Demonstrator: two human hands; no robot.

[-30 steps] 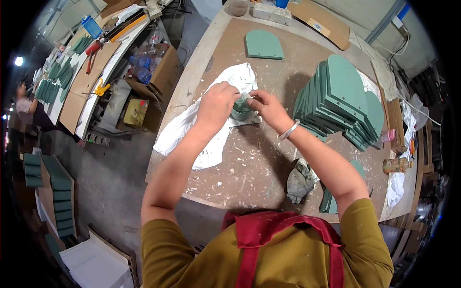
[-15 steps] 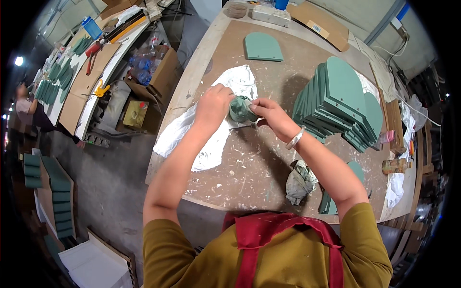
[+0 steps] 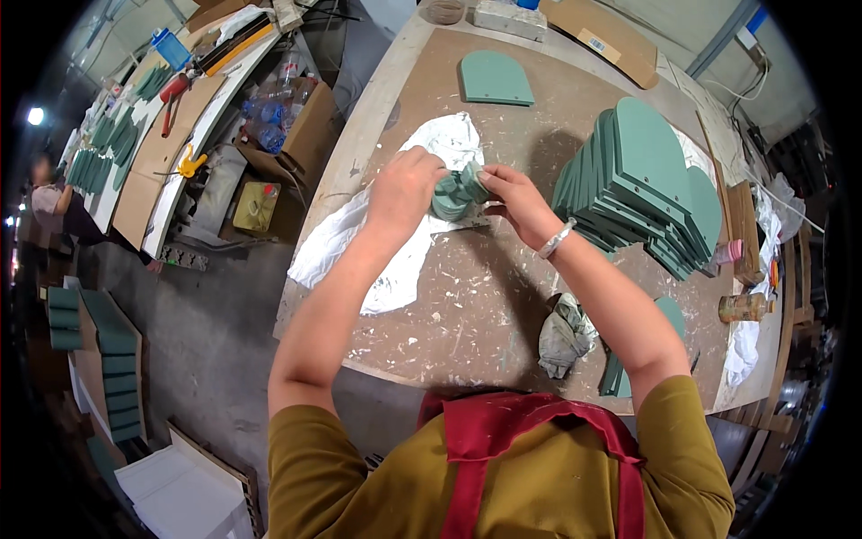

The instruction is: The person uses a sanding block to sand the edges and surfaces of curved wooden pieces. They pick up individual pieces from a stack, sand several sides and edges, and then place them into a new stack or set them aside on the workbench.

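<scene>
A small round tub (image 3: 449, 203), green inside, stands on a crumpled white cloth (image 3: 364, 260) on the table. My left hand (image 3: 404, 190) is closed at the tub's left edge. Its fingertips are turned away, so what they hold is hidden. Over the tub's right side, my right hand (image 3: 519, 202) pinches a small flat green-coated piece (image 3: 472, 178) between thumb and fingers; its exact kind is unclear. Beyond the tub lies a green arch-shaped panel (image 3: 496, 77) with small holes along its straight edge.
A tall leaning stack of similar green panels (image 3: 646, 157) stands to the right. A stained rag (image 3: 566, 337) and more green pieces (image 3: 617, 373) lie near the front edge. A jar (image 3: 743, 308) stands far right. On the left, another person (image 3: 49, 202) is by a second table.
The green-coated piece in my right hand has risen and tilted up over the tub. My right hand has shifted slightly right and up. The view has moved a little.
</scene>
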